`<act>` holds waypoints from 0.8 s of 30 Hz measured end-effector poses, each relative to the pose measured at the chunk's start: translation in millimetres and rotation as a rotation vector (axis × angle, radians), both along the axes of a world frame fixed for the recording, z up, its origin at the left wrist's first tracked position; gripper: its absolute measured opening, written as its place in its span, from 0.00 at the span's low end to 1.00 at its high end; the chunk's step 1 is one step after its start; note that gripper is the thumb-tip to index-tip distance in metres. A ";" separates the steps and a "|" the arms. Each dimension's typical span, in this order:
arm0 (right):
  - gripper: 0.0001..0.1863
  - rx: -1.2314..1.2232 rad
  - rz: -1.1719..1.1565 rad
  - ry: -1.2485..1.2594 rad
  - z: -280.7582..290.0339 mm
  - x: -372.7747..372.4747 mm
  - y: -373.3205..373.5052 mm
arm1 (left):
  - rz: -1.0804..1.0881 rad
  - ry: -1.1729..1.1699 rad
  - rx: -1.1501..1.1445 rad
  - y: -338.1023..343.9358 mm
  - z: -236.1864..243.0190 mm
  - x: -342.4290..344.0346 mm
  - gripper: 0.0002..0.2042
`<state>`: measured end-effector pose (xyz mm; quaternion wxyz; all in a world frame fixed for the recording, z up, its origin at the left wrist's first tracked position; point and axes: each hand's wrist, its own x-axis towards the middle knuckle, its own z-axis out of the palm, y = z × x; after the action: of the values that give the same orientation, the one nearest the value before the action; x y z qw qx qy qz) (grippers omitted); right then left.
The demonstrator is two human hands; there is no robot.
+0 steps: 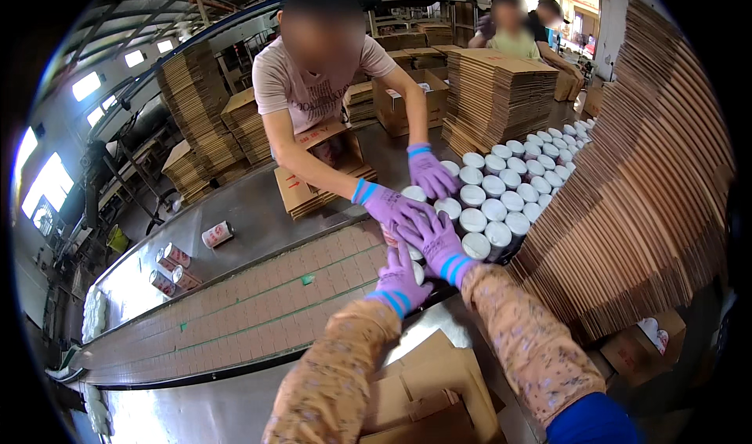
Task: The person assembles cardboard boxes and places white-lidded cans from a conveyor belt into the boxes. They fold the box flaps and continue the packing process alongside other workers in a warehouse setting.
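My left hand, in a purple glove with blue cuff stripes, curls its fingers against the side of a can with a red label. My right hand, gloved alike, lies over the cans at the front of the group, its fingers bent down around them. Many white-lidded cans stand upright and close together to the right. Across from me, a co-worker in purple gloves has one hand touching the same front cans and the other hand at their far edge. My fingers and the co-worker's partly hide those cans.
A conveyor belt runs off to the left. Beyond it, several cans lie or stand on a metal table. An open carton sits before the co-worker. Flat cardboard towers at right; an open box lies below my arms.
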<state>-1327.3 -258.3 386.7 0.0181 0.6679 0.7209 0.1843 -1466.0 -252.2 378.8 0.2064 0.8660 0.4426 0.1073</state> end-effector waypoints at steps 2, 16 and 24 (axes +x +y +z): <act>0.48 0.248 0.042 -0.177 -2.6 -0.9 -4.3 | -0.018 -0.042 0.020 -12.5 -3.7 4.2 0.48; 0.40 -0.257 0.597 0.335 83.4 -117.8 -152.5 | -0.167 -0.103 -0.280 -148.3 77.6 -191.6 0.43; 0.24 -1.561 0.584 0.509 46.1 -128.0 -162.3 | -0.466 -0.150 -0.992 -151.1 13.0 -159.2 0.23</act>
<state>-1455.2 -420.6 432.9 0.2612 0.2741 0.7658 -0.5199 -1625.2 -403.3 391.7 0.6388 0.7301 0.2209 -0.1011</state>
